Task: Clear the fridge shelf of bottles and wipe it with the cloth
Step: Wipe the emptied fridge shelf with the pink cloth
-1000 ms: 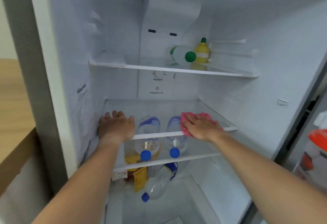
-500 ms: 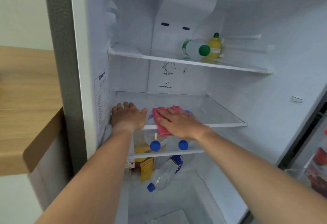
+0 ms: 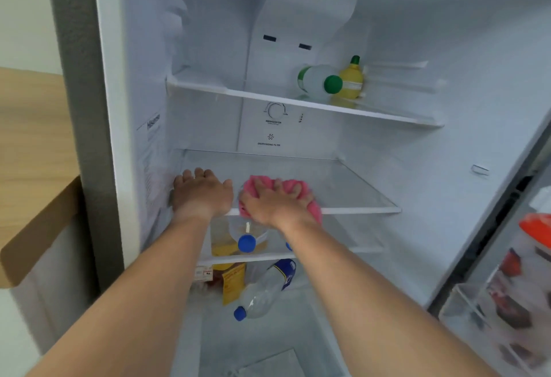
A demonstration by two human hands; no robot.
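The middle glass shelf (image 3: 351, 189) of the open fridge carries no bottles. My right hand (image 3: 275, 205) presses a pink cloth (image 3: 311, 202) flat on the shelf's front, left of centre. My left hand (image 3: 201, 193) rests palm down on the shelf's front left corner, fingers spread, holding nothing. Under the glass, on the shelf below, lies a bottle with a blue cap (image 3: 247, 243); a second blue cap is mostly hidden by my right wrist. Another clear bottle with a blue cap (image 3: 264, 293) lies at the fridge bottom.
The top shelf (image 3: 298, 102) holds a lying bottle with a green cap (image 3: 320, 81) and a yellow lemon-shaped bottle (image 3: 351, 80). A yellow packet (image 3: 232, 285) stands below. The fridge door with filled racks (image 3: 507, 287) is at the right, a wooden counter (image 3: 32, 168) at the left.
My right hand slid the pink cloth from the right part of the shelf towards the left, close to my left hand. The left hand stayed on the corner. The view shifted slightly.
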